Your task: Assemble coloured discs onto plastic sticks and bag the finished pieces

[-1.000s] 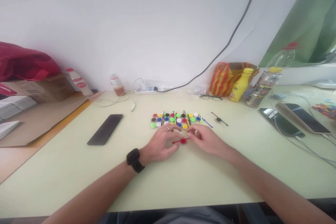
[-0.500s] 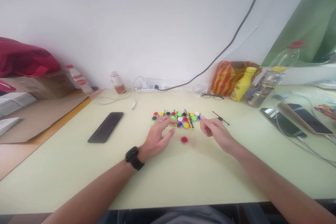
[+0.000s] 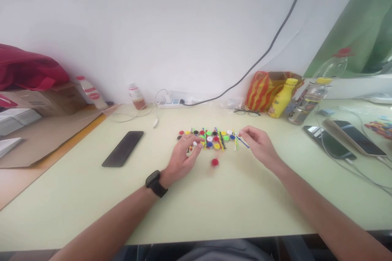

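Small round coloured pieces (image 3: 217,146) lie in rows, with thin coloured sticks (image 3: 222,140) across them. My left hand (image 3: 183,155) hovers over the left part of the rows, fingers curved and thumb a little apart from the index finger. I see nothing held in it. At the right end, my right hand (image 3: 259,143) has thumb and fingers pinched together beside a blue stick (image 3: 243,142) and a pale stick (image 3: 235,142). What lies in the pinch, if anything, is too small to make out. A single red round piece (image 3: 215,162) sits nearer to me.
A black phone (image 3: 123,149) lies at left; two more phones (image 3: 330,142) with cables are at right. Bottles, including a yellow bottle (image 3: 282,98), stand near the wall with a striped bag (image 3: 260,89). Eyeglasses (image 3: 246,112) and a power strip (image 3: 171,104) are behind the pieces.
My right hand has turned and shifted slightly right, uncovering sticks at the row's end and covering the black stick. My left thumb and index finger have come closer together.
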`<state>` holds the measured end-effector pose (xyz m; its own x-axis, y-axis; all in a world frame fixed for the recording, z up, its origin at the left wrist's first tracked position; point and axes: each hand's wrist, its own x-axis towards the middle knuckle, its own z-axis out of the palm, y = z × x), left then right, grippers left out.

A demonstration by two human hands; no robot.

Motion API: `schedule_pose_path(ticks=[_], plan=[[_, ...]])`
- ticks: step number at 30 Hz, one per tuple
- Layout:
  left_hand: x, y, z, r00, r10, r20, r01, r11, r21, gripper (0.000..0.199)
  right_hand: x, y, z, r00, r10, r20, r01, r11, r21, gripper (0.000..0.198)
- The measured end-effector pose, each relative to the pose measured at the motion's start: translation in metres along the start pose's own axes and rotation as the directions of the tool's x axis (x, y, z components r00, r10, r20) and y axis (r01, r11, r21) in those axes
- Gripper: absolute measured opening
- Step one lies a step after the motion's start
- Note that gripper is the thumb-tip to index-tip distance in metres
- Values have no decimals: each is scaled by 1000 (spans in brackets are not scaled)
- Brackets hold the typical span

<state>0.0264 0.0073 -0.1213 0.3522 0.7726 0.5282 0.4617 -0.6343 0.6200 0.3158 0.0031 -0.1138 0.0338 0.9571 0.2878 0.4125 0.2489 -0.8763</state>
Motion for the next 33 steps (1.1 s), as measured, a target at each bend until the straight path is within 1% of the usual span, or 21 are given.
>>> schedule_pose_path(ticks=[2, 4, 6, 8, 11, 13, 16, 20, 24, 26, 31, 33], plan=[[0, -1, 0, 1000, 6, -9, -6, 1000, 0, 22, 1, 6, 0, 1000, -23, -2, 23, 996, -86, 39], [0, -1, 1, 1000, 8, -16, -8, 1000, 2, 22, 4, 15, -3, 999, -40, -19, 34, 970, -241, 34], [1, -2, 1, 1000, 9, -25, -9, 1000, 2, 22, 8, 25, -6, 999, -41, -28, 26, 906, -424, 27], [1, -2, 2, 999, 9, -31, -9, 1000, 2, 21, 11, 34, -8, 999, -30, -12, 18, 825, -565, 21], [1, -3, 3, 999, 7, -32, -7, 1000, 14, 22, 14, 45, -9, 999, -22, 38, 42, 730, -682, 21], [1, -4, 3, 999, 10, -36, -9, 1000, 21, 22, 16, 49, -8, 997, -20, 72, 66, 688, -723, 21], [1, -4, 4, 999, 19, -42, -19, 1000, 21, 21, 18, 53, -9, 996, -8, 86, 71, 656, -751, 19], [1, -5, 4, 999, 24, -37, -23, 1000, 11, 20, 19, 51, -10, 997, -4, 73, 57, 657, -752, 17], [2, -5, 4, 999, 8, -31, -8, 1000, 6, 20, 18, 49, -7, 994, -16, 108, 90, 678, -730, 16], [2, -5, 4, 1000, -2, -29, 2, 1000, 8, 21, 18, 48, -6, 994, -26, 107, 98, 661, -744, 15], [2, -6, 4, 1000, -4, -25, 4, 1000, 5, 21, 21, 49, -8, 992, -98, 82, 125, 605, -787, 11], [1, -6, 5, 1000, -4, -25, 4, 1000, 6, 21, 23, 48, -9, 992, -103, 76, 123, 593, -795, 11]])
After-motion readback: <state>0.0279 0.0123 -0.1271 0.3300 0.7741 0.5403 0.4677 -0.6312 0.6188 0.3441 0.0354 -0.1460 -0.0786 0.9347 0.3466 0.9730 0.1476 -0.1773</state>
